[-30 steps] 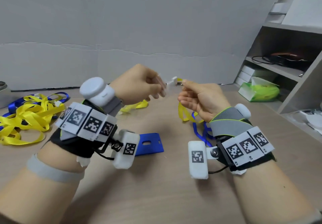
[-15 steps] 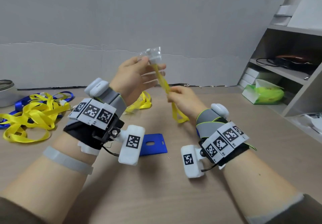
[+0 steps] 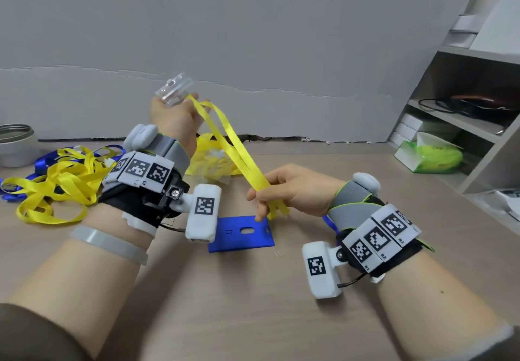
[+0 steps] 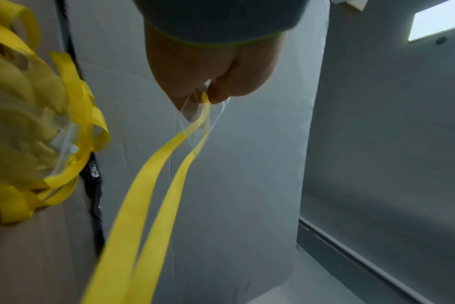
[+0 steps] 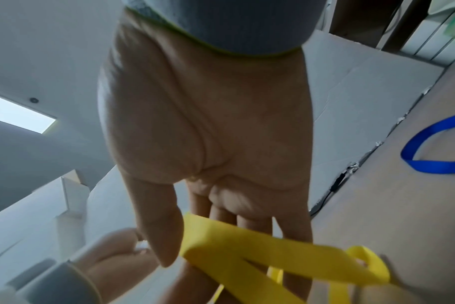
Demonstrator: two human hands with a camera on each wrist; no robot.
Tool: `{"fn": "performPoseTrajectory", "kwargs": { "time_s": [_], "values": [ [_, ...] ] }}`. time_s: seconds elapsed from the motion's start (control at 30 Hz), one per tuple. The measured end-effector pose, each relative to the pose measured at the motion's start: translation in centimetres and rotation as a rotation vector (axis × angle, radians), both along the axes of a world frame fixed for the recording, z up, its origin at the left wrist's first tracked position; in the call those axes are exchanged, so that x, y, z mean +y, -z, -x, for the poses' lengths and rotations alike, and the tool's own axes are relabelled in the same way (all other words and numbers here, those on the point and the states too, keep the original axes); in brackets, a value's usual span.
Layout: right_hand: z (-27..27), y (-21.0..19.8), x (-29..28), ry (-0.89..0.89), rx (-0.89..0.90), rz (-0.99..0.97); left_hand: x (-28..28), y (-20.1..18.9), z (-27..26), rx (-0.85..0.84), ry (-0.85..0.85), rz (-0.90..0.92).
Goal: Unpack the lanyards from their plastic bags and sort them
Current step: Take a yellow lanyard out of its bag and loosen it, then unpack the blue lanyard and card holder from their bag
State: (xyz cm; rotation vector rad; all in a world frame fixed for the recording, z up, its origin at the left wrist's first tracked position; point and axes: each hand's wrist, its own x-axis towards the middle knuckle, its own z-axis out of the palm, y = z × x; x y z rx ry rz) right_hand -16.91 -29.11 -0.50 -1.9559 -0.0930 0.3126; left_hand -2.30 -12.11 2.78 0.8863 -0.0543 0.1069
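My left hand [image 3: 176,113] is raised above the table and pinches the end of a clear plastic bag [image 3: 176,93]. A yellow lanyard [image 3: 230,147] runs taut out of the bag, down and to the right. My right hand [image 3: 261,194] pinches its doubled strap low over the table, and the loop end hangs below the fingers. The left wrist view shows my left hand [image 4: 208,92] gripping the bag film [image 4: 195,115], with the yellow lanyard [image 4: 148,195] coming out. In the right wrist view my right hand [image 5: 208,144] holds the yellow lanyard [image 5: 260,246].
A loose pile of yellow and blue lanyards [image 3: 56,175] lies at the left by a metal tin [image 3: 15,144]. Bagged yellow lanyards [image 3: 211,158] sit behind my hands. A blue card holder [image 3: 242,232] lies at centre and a blue lanyard [image 5: 429,148] under my right wrist. A shelf unit [image 3: 464,124] stands at the right.
My left hand has lifted the bag up and to the left. My right hand has dropped down and right, drawing a longer stretch of yellow strap out of the bag.
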Motion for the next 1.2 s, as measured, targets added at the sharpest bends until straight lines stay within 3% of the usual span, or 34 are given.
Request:
{"fn": "performPoseTrajectory", "kwargs": {
  "time_s": [0.07,0.17,0.27,0.37,0.5,0.6,0.73,0.83,1.03,1.2],
  "values": [
    [-0.1,-0.3,-0.1,0.054,-0.004,-0.039,0.4,0.1,-0.4,0.024,-0.006,0.019],
    [-1.0,-0.7,-0.2,0.312,-0.128,-0.126,0.4,-0.6,0.6,0.024,0.102,0.013],
    [-2.3,-1.1,-0.7,0.636,-0.267,-0.292,0.0,-1.4,2.3,-0.052,0.423,-0.068],
    [-3.1,-2.0,-1.4,0.774,-0.347,-0.447,-0.8,-1.5,4.2,-0.153,0.695,-0.313],
    [-2.8,-3.6,-1.2,0.730,-0.405,-0.818,-2.0,-0.5,5.8,-0.237,0.896,-0.537],
    [-2.0,-4.7,-0.8,0.559,-0.299,-1.087,-2.6,0.3,6.2,-0.260,1.008,-0.573],
    [-1.1,-5.6,-0.4,0.456,-0.245,-1.142,-2.6,0.7,6.4,-0.292,1.105,-0.565],
    [-0.9,-5.5,-1.4,0.576,-0.256,-0.994,-2.7,0.6,6.2,-0.304,0.940,-0.632],
    [0.1,-3.2,-6.3,0.886,-0.055,-0.210,-2.8,0.4,4.3,-0.192,0.596,-0.732],
    [0.2,-1.4,-9.1,0.879,0.129,0.406,-4.3,0.3,1.0,-0.144,0.415,-0.973]
  ]
}}
